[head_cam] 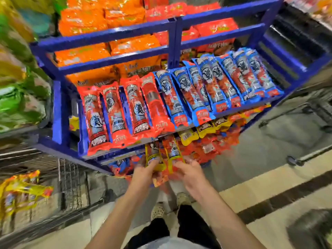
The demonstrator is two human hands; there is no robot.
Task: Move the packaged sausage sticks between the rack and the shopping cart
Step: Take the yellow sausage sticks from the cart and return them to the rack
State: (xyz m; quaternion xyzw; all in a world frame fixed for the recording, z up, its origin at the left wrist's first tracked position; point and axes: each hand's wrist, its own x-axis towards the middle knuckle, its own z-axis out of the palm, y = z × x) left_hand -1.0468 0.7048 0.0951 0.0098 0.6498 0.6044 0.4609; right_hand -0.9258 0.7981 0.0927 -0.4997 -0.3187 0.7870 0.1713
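A blue metal rack (115,35) holds rows of packaged sausage sticks: red packs (115,112) on the left of its middle shelf, blue packs (224,79) on the right. Below that shelf hang yellow and red packs (206,133). My left hand (146,172) grips a yellow sausage pack (154,153) just under the shelf's front edge. Beside it my right hand (188,172) holds a yellow-edged red sausage pack (173,151). Both packs stand upright, side by side. The wire shopping cart (71,180) is at the lower left, with yellow packs (21,191) in it.
Orange snack bags (84,20) fill the rack's upper shelves. Green bags (18,97) hang on the left. A tiled floor with a dark stripe (280,198) lies to the right. My feet (168,205) stand directly below my hands.
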